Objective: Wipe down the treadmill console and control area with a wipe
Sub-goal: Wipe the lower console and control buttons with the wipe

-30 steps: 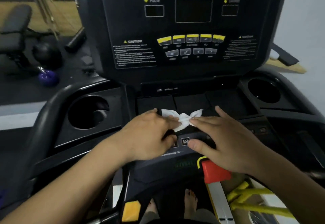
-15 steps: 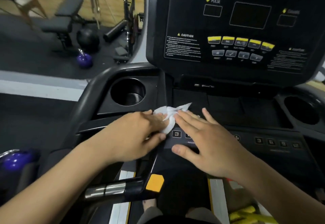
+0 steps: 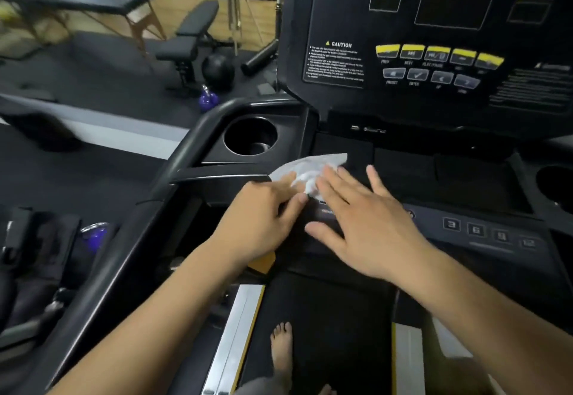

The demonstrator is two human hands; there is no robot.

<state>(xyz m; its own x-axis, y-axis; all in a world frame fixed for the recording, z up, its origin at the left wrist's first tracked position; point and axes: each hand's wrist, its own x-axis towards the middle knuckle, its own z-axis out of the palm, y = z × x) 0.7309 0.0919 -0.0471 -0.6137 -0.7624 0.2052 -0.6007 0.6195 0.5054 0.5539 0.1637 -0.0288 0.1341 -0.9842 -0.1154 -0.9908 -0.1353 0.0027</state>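
Both my hands are on the white wipe (image 3: 305,169), which lies crumpled on the treadmill's black control deck (image 3: 403,174), just right of the left cup holder (image 3: 250,136) and below the upright console panel (image 3: 434,38). My left hand (image 3: 260,224) comes in from the left; its fingers (image 3: 290,185) are loosely curled and lie on the wipe's near left part, the thumb tip touching its lower edge, though I cannot tell whether they pinch the wipe or only press it. My right hand (image 3: 362,224) lies flat, fingers spread wide and extended, with the fingertips (image 3: 325,174) pressing on the right side of the wipe and the palm over the left end of the button strip. The far corner of the wipe sticks out past my fingertips toward the console.

To the right of my right hand, the numbered keys (image 3: 490,233) reading 3, 6, 9 and 12 run in a row along the strip. On the panel above, a row of yellow buttons (image 3: 438,53) sits over a row of grey ones, beside a CAUTION label (image 3: 336,63). Below my arms, my bare foot (image 3: 282,351) stands on the treadmill belt (image 3: 341,332).
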